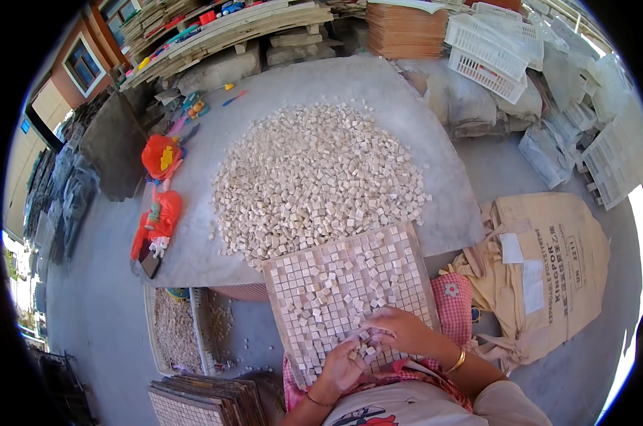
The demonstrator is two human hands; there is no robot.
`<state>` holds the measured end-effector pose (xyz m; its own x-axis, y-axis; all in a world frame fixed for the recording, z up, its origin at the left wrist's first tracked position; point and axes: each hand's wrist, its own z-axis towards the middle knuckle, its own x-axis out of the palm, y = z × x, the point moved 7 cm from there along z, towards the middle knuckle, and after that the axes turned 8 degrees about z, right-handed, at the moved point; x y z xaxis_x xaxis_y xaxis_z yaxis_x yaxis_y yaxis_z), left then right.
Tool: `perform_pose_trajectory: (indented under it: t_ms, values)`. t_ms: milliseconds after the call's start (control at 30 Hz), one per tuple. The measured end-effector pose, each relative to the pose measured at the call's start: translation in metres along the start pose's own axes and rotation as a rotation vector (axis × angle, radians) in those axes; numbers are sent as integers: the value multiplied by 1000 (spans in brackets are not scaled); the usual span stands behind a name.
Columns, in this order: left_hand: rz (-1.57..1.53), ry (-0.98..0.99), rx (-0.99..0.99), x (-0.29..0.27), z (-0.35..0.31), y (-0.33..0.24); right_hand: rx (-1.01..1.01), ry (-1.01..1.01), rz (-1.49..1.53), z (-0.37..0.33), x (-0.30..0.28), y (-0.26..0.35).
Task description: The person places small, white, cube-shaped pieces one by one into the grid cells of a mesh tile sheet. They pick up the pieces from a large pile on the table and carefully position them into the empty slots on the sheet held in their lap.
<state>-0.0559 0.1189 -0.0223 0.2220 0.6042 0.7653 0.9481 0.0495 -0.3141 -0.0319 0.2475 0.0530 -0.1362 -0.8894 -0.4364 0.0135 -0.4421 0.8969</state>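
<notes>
A square wooden grid tray (pixel 267 274) tilts from the table edge down toward my lap. Small pale stone cubes fill many of its cells, and loose cubes (pixel 328 284) lie scattered on top. Over its lower part, my left hand (pixel 343 367) is cupped with its fingers curled round several cubes. My right hand (pixel 401 331) comes in from the right, fingers bent down onto a small cluster of stone cubes (pixel 367 348) between both hands. Some fingertips are hidden by the cubes. Beyond the tray, a big heap of the same cubes (pixel 321 177) covers the table.
The grey table (pixel 449 206) carries red plastic bags (pixel 162 156) and a dark phone (pixel 150 264) along its left side. Below stand a white crate of cubes (pixel 151 326) and stacked trays (pixel 187 408). A brown sack (pixel 548 263) lies right; white baskets (pixel 488 50) sit behind.
</notes>
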Motion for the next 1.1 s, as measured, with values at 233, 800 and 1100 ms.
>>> perform_pose_trajectory:
  t_ms: [233, 800, 1100]
  values:
    - [17, 134, -80, 1, 0, 11, 55, -126, 219, -17, 5, -13]
    - [-10, 201, -151, 8, -7, 13, 205, -327, 141, 1, -33, -32]
    - [-17, 175, -150, -2, -13, 14, 53, -206, -415, 76, -29, -58]
